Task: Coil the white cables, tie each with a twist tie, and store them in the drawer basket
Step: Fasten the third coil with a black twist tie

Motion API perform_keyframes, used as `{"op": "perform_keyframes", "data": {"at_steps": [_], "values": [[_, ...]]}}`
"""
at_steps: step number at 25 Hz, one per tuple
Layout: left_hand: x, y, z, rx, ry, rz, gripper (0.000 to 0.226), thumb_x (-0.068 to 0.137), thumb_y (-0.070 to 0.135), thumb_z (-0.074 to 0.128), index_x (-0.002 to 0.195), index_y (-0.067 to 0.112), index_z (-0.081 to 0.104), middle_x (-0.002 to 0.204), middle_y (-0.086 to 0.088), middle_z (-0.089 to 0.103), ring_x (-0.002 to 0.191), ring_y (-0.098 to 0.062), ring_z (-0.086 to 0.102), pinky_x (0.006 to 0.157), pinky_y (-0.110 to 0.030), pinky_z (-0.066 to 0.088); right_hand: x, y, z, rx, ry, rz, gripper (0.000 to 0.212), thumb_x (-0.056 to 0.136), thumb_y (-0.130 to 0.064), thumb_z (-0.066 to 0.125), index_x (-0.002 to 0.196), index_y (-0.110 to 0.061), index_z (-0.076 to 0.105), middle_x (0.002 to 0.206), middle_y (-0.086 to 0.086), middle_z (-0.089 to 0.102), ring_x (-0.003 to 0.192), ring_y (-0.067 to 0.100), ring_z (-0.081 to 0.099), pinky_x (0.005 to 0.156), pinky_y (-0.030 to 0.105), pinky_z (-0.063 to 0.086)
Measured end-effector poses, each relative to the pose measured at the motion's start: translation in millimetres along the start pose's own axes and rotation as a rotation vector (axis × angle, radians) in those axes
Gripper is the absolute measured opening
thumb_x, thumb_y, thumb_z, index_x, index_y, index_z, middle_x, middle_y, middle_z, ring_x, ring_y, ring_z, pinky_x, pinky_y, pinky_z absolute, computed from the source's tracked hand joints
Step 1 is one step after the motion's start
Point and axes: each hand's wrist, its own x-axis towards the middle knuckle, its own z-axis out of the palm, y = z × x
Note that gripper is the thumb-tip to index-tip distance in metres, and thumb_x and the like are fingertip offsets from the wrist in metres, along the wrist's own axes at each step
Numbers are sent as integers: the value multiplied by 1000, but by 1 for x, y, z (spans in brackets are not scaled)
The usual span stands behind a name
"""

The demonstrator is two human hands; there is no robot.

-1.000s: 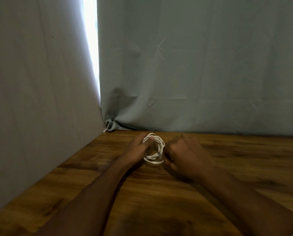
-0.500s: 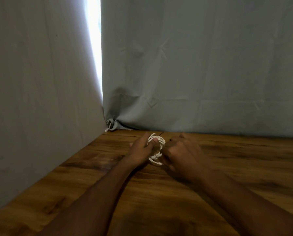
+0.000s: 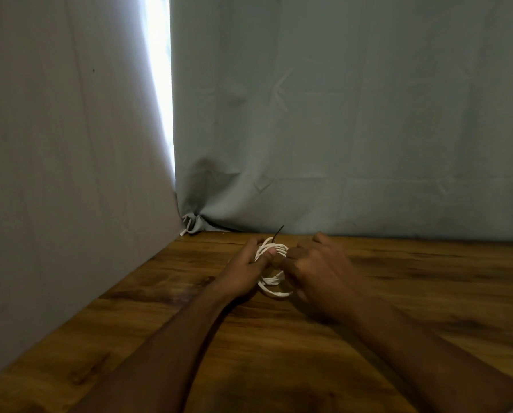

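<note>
Head view: curtain (image 3: 338,114) behind hands (image 3: 282,268).

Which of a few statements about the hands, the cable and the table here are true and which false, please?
1. The left hand holds the coiled white cable. True.
2. The cable lies straight across the wooden table. False: it is coiled in loops between the hands.
3. A thin dark twist tie sticks up above the coil. True.
4. The right hand rests flat, far from the cable. False: its fingers are curled at the coil.
5. A drawer basket stands on the table. False: none is in view.
</note>
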Motion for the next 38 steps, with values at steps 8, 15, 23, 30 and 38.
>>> {"op": "perform_keyframes", "data": {"at_steps": [8,15,23,30,38], "values": [[6,0,-2,-199,29,-84,18,106,22,54,117,26,68,116,-6,77,115,-27,71,109,-55,50,-12,17,6,340,102,69,22,85,-33,60,99,-30,78,86,-12,75,74,14,61,72,34,37],[3,5,-2,-173,39,-112,16,106,23,55,113,25,69,112,-6,78,109,-24,73,105,-48,54,-15,24,11,359,42,110,28,88,-36,53,99,-32,79,90,-15,74,80,4,55,75,28,23],[-2,10,0,-134,52,-150,18,105,27,56,120,18,62,114,-6,75,107,-21,72,94,-37,58,-18,24,10,343,-21,162,23,90,-34,57,101,-37,77,86,-18,72,75,-2,41,75,28,24],[-3,11,-2,-115,55,-148,18,103,25,61,118,18,56,114,-15,74,110,-32,71,99,-53,57,-17,22,13,372,-4,165,16,89,-34,66,98,-33,79,89,-18,75,74,-6,40,79,28,28],[-6,13,-2,48,40,-8,12,107,26,53,112,21,63,108,-4,75,104,-24,72,94,-46,59,-16,23,13,253,33,108,20,87,-41,60,95,-35,77,85,-15,72,89,11,59,85,35,33]]}}
